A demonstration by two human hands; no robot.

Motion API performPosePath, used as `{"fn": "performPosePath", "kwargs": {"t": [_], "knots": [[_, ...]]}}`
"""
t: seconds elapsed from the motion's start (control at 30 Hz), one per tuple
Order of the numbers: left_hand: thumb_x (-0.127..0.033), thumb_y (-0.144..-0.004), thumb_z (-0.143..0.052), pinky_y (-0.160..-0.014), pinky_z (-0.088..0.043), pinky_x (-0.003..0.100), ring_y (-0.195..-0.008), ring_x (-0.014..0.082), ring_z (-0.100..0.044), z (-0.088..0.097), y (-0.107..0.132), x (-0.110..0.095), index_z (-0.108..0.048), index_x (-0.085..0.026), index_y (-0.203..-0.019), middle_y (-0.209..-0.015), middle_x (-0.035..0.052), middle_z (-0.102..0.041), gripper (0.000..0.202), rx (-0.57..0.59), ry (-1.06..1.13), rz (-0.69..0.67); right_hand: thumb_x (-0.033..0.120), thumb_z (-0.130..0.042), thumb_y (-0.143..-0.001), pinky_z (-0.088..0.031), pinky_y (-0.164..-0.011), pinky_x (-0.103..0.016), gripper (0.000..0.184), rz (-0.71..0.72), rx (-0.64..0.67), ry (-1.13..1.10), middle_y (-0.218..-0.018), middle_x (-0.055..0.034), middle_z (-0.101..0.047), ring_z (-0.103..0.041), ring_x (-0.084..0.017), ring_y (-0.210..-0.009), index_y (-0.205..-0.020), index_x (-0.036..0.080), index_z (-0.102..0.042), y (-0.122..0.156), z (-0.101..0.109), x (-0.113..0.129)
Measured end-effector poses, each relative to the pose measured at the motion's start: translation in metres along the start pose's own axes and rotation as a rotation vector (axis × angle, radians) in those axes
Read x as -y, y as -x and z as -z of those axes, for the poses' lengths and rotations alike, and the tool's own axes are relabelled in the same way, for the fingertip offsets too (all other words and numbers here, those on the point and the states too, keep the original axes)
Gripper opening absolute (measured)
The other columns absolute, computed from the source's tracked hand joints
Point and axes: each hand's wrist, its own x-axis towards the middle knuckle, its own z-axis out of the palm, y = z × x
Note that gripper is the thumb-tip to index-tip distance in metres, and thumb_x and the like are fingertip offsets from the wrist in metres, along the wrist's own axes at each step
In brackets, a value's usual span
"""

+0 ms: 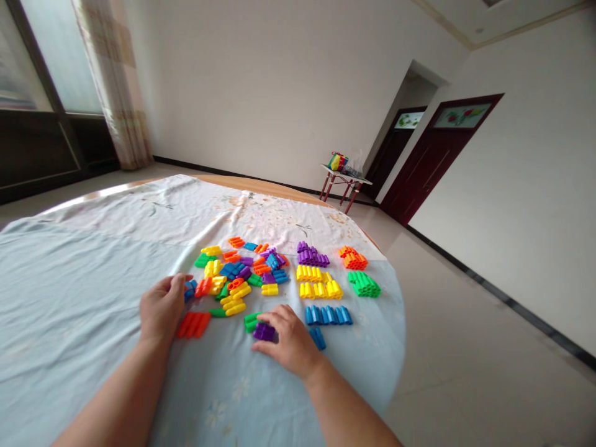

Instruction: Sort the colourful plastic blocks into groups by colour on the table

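Note:
A mixed heap of coloured plastic tube blocks (239, 270) lies on a pale blue cloth (84, 298) over a round table. My left hand (162, 307) rests at the heap's left edge, fingers curled onto a blue block (190, 289), beside an orange block (194, 325). My right hand (287, 340) lies on the cloth with its fingers pinched on a purple block (264, 332), next to a green block (251, 321). Sorted groups lie to the right: purple (311, 255), yellow (319, 282), blue (328, 315), orange (352, 258), green (364, 284).
The table's rounded edge (395, 323) drops off just right of the sorted groups. A small red-legged side table (345, 181) with bags stands by the far wall near dark red doors (433, 158). A curtain (114, 81) hangs at the left window.

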Motion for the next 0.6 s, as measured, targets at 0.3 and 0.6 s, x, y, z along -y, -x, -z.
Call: {"fn": "performPosePath", "kwargs": {"t": [0.3,0.6], "knots": [[-0.045,-0.072,-0.045,-0.052,-0.033,0.025,-0.055,0.0134,-0.046,-0.001,0.001,0.002,-0.069,-0.015,-0.095,-0.059,-0.0003,-0.055,0.044,-0.002,0.033,0.013,0.025,-0.068,-0.074,-0.042,-0.092,-0.032,0.041,0.056,0.033,0.036,-0.103,-0.0049,-0.058,-0.052,-0.019,-0.1,-0.114,0.024,-0.058,0.005,0.001,-0.001],[-0.044,-0.072,-0.045,-0.053,-0.035,0.025,-0.057,0.014,-0.049,0.0,0.0,0.002,-0.069,-0.017,-0.093,-0.061,-0.0003,-0.056,0.042,-0.004,0.017,0.017,0.031,-0.056,-0.084,-0.045,-0.079,-0.026,0.02,0.061,-0.01,0.045,-0.089,-0.003,-0.064,-0.058,-0.016,-0.086,-0.1,0.022,-0.062,0.002,0.004,0.009]]}}
